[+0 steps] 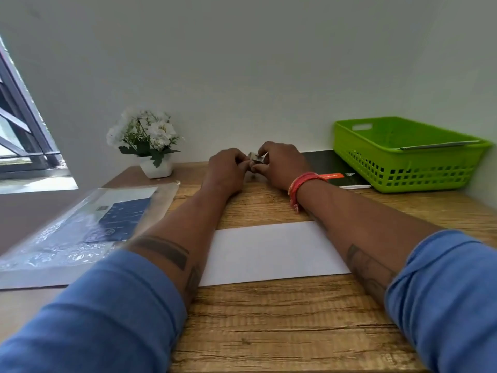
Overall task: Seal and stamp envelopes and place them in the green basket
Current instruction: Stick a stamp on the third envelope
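Envelope (271, 251) between outstretched forearms; left hand (227, 168), right hand (279, 165) pinching stamp (256, 157).

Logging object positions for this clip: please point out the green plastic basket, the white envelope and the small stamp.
green plastic basket (427, 172), head view, front lattice wall
white envelope (271, 251), head view, face centre
small stamp (255, 156), head view, visible face

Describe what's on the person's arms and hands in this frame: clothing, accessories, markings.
Both arms wear blue sleeves pushed up to about the elbow. The right wrist carries a red thread bracelet. Both forearms carry dark tattoos, with a solid bar-shaped tattoo on the left one. The left hand and right hand are bare, without gloves.
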A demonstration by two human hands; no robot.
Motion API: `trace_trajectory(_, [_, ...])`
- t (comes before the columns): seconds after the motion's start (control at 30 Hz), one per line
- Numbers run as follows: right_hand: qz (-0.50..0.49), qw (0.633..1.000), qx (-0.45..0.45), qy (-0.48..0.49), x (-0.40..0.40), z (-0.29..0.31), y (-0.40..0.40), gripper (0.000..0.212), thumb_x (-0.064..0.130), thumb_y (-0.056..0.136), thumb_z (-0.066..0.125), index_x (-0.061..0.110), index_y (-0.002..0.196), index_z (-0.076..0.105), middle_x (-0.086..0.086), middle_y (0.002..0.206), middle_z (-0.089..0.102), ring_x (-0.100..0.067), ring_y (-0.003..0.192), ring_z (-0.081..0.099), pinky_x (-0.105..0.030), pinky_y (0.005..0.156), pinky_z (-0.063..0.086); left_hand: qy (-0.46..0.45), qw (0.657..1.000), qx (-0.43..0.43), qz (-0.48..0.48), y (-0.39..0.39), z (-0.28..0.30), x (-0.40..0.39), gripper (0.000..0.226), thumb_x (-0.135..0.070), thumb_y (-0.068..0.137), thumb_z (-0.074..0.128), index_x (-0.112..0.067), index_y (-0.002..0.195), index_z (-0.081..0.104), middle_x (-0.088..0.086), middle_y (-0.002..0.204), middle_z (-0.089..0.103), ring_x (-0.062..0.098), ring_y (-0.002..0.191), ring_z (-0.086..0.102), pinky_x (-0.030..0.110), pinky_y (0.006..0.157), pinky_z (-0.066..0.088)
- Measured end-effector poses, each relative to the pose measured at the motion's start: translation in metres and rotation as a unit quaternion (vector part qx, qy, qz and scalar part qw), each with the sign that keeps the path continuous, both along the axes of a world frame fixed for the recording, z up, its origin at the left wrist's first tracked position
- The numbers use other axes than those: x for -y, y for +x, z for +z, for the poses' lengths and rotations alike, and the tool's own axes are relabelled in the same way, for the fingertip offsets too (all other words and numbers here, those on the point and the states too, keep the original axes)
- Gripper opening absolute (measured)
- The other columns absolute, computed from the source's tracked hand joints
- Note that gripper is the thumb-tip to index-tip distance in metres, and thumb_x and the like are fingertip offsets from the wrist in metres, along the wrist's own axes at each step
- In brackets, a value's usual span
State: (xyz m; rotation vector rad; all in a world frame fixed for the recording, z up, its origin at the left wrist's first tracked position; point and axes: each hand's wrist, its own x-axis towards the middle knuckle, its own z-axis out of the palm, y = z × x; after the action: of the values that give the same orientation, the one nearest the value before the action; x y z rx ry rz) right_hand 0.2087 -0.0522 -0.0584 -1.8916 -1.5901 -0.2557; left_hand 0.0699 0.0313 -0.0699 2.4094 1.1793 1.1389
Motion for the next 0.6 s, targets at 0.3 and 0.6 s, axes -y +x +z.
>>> trace_trajectory(0.3, [-0.004, 0.997, -0.013, 0.07, 0.008, 0.0, 0.003, 0.004, 0.029, 0.09, 0.063, 0.029, 0.089, 0.067, 0.004, 0.087, 0.07, -0.016, 0.079, 0.062, -0.024, 0.061, 0.043, 0.026, 0.999, -0.031, -0.023, -0.002, 0.001, 0.008, 0.006, -0.027, 0.092, 0.068, -0.021, 0.095, 0.069, -0.003, 0.1, 0.067, 0.012, 0.084, 0.057, 0.025, 0.068, 0.039])
trace_trajectory(0.6, [0.056, 0.994, -0.067, 0.063, 0.037, 0.011, 0.015, 0.003, 0.025, 0.09, 0.068, 0.023, 0.09, 0.07, 0.007, 0.09, 0.072, -0.011, 0.083, 0.065, -0.023, 0.073, 0.049, 0.117, 0.981, -0.148, -0.039, 0.001, 0.007, 0.011, 0.012, -0.025, 0.094, 0.062, -0.024, 0.103, 0.07, 0.002, 0.104, 0.066, 0.024, 0.097, 0.058, 0.041, 0.083, 0.051])
